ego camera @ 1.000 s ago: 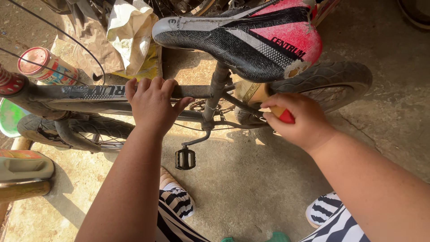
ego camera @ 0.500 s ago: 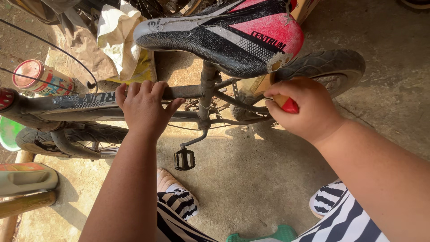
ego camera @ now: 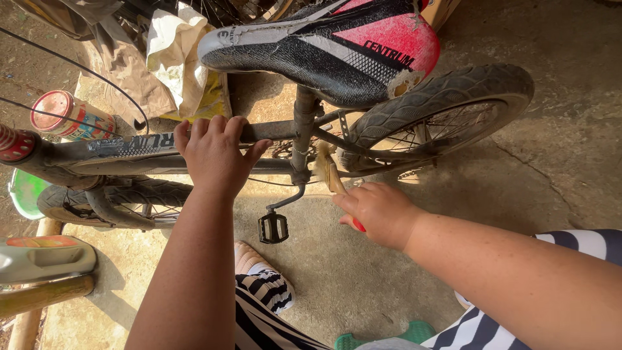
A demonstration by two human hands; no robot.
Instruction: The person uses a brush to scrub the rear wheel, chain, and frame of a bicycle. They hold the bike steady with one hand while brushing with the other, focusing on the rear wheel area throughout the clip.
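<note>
- Under the black and red saddle (ego camera: 337, 48), the left hand (ego camera: 217, 155) lies on the top tube of the bike frame (ego camera: 116, 148); its fingers (ego camera: 210, 126) curl over the tube and hold it.
- Lower and to the right, the right hand (ego camera: 382, 214) is closed around a brush (ego camera: 330, 175) with a red handle. The pale bristle end points up toward the frame, near the crank and the rear wheel (ego camera: 447, 110).
- The bike stands sideways on the concrete floor (ego camera: 518, 188), saddle to the right, front part to the left.
- To work well here, it seems wise that the left hand keeps the frame firm, so the bike does not roll or tip while the brush rubs. Short strokes with the bristles flat on the metal would probably do more than the tip alone.
- The pedal (ego camera: 273, 227) hangs just left of the right hand, and its crank arm may block the brush. The spokes are also close and could catch the bristles.
- A foot in a striped sock (ego camera: 265, 285) rests under the pedal.
- Behind the frame lie a crumpled bag (ego camera: 178, 55) and a can (ego camera: 65, 113).
- At the left edge lies a grey bottle (ego camera: 45, 258), with a green dish (ego camera: 26, 191) above it.
- Thin black cables (ego camera: 78, 68) cross the upper left.
</note>
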